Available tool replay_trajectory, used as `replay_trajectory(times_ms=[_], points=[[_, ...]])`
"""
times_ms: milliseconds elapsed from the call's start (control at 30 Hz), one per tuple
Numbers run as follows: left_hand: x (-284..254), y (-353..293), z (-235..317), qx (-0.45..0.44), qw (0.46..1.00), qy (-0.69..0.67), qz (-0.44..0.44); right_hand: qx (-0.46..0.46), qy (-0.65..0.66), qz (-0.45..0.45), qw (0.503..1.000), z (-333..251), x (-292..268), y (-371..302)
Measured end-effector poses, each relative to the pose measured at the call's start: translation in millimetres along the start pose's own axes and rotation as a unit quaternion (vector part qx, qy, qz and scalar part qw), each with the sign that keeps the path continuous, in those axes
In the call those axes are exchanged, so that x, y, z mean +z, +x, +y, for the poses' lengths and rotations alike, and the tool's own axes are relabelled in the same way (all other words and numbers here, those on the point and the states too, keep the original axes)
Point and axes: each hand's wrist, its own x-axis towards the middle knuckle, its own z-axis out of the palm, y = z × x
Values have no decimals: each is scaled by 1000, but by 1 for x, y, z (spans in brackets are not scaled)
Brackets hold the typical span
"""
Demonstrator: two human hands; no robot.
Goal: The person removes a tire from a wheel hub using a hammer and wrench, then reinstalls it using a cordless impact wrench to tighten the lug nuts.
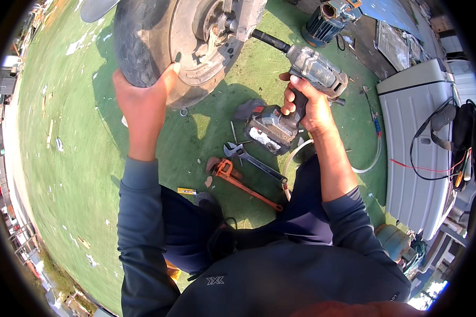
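A scooter-like wheel with a worn black tyre [137, 42] and a dusty metal rim stands at the top of the view. My left hand [143, 103] is closed on the tyre's near edge, thumb on its side wall. In my right hand [312, 105] is a cordless impact wrench [317, 68], its grip wrapped by my fingers and the index finger near the trigger. Its long dark socket [269, 40] points up and left, its tip at a grey metal part [248, 21] beside the hub. Whether the socket sits on a nut cannot be made out.
Between my feet lie an orange pipe wrench [243, 185], an adjustable wrench [259, 165] and a yellow box [186, 191]. A metal ring [183, 112] rests below the tyre. To the right are a clear hose [373, 164], a grey panelled case [418, 148] with cables and a blue motor [320, 29].
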Motion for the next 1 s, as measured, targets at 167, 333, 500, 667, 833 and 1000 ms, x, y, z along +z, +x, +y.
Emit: replay_trajectory(times_ms=[167,333,500,667,833,1000], points=[[-3,4,-5,-5,1000,0,-4,15,8,-8,1000,1,0,2],[-3,3,-3,-4,1000,5,-3,20,15,-6,1000,3,-3,2],[-6,9,-10,17,1000,-1,-7,19,7,10,1000,4,4,-2],[-6,12,-9,15,1000,-1,-7,19,14,17,1000,5,9,-5],[-6,14,-8,20,1000,-7,-8,24,19,9,999,7,8,-4],[-5,13,-5,15,1000,-18,-14,25,20,12,999,5,8,-4]])
